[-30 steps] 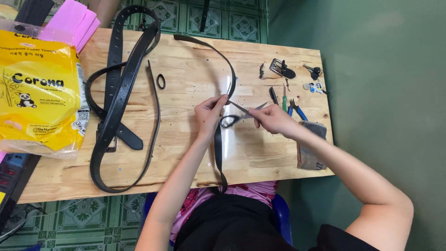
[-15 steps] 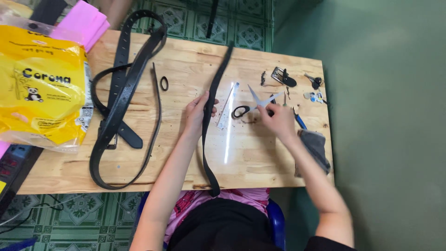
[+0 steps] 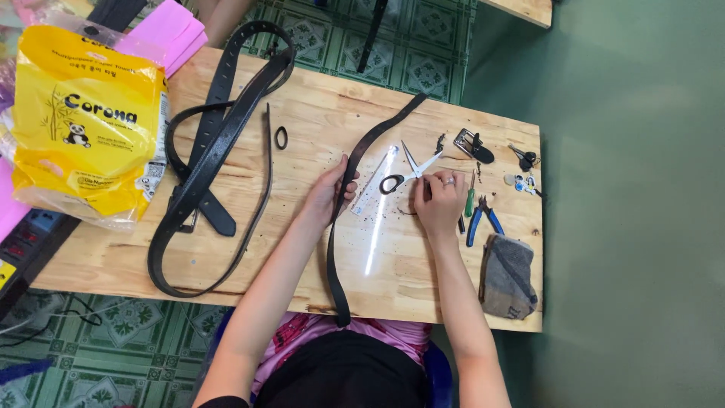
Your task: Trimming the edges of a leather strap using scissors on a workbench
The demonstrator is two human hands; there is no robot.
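Observation:
A long black belt strap (image 3: 336, 264) runs diagonally across the wooden table (image 3: 226, 264), from the far edge to the near edge. My left hand (image 3: 330, 193) is closed around the strap at its middle, thumb over it. My right hand (image 3: 438, 202) rests on the table with bent fingers. Its fingertips sit right at open scissors with a black handle (image 3: 393, 183) that lie flat. Whether the fingers still hold the scissors is unclear. A clear ruler (image 3: 375, 189) lies between my hands.
Several black belts (image 3: 215, 155) lie looped at the left beside a yellow plastic package (image 3: 83, 128) and a pink stack (image 3: 162, 30). A small black loop (image 3: 281, 137), a metal buckle (image 3: 472, 143), blue-handled pliers (image 3: 483, 219), a green screwdriver (image 3: 470, 200) and a grey pouch (image 3: 510, 276) are scattered about.
My right hand has lowered the scissors from mid-air onto the table. The strap now lies straighter, and my left hand stays on it.

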